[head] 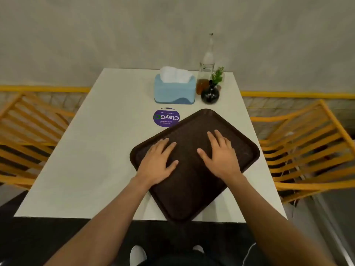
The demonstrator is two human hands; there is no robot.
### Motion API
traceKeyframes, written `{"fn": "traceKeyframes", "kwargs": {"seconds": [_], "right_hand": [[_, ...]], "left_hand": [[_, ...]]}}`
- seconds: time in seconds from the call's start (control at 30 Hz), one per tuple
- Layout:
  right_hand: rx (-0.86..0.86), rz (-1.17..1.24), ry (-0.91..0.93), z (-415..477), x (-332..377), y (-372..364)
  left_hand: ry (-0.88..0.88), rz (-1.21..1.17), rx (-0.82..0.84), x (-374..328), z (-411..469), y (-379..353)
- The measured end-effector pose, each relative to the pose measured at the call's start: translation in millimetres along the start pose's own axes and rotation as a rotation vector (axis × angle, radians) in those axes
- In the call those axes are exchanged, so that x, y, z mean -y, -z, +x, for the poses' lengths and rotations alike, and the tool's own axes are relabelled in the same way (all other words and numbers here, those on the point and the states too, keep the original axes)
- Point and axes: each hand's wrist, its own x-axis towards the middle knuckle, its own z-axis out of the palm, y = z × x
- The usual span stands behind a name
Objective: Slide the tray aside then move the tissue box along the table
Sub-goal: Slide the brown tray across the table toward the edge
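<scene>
Brown tray (194, 181) skewed cornerwise on white worktop (92, 150), near right; left hand (156, 163) and right hand (221, 156) flat, spread wide, pressing it. Tissue box (174, 89) far, just beyond.

A single head-worn, wide-angle view looks forward and steeply down over a white table (80, 150) from its near edge. The table runs away from the camera to a plain grey wall (115, 31) at its far end, and the wide lens bows the wall and the table's edges. The camera sits close above the table's near half, so both forearms enter from the bottom of the frame. Yellow slatted chairs (307, 150) flank the table left and right. Below the table's near edge, dark floor and white shoe tips (137, 254) show directly under the camera.
</scene>
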Motion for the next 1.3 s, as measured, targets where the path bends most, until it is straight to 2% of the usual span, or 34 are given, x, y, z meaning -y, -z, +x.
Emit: {"fn": "traceKeyframes", "kwargs": {"seconds": [0.17, 0.3, 0.43, 0.83, 1.07, 1.2, 1.3], "right_hand": [[0.101, -0.078, -0.107, -14.1, -22.7, -23.0], [0.141, -0.133, -0.104, -19.6, -34.3, -37.7], [0.11, -0.164, -0.066, -22.0, -36.4, -45.7], [0.188, -0.221, 0.259, 13.1, -1.0, -57.1], [0.259, -0.221, 0.414, 33.8, 42.3, -69.8], [0.209, -0.193, 0.509, 48.3, 64.4, -75.6], [0.009, -0.066, 0.481, 51.1, 74.7, -74.4]], "left_hand": [[-0.008, 0.1, 0.079, 1.9, -5.3, -18.3], [0.045, 0.099, 0.135, 1.9, -13.0, -26.7], [0.085, 0.102, 0.122, -1.3, -18.5, -26.8], [0.415, 0.096, 0.019, 0.6, -83.3, -24.1], [0.501, 0.161, 0.011, 23.7, -115.9, -7.2], [0.501, 0.169, 0.052, 41.2, -124.9, 7.7], [0.451, 0.125, 0.099, 60.4, -123.4, 24.8]]}}
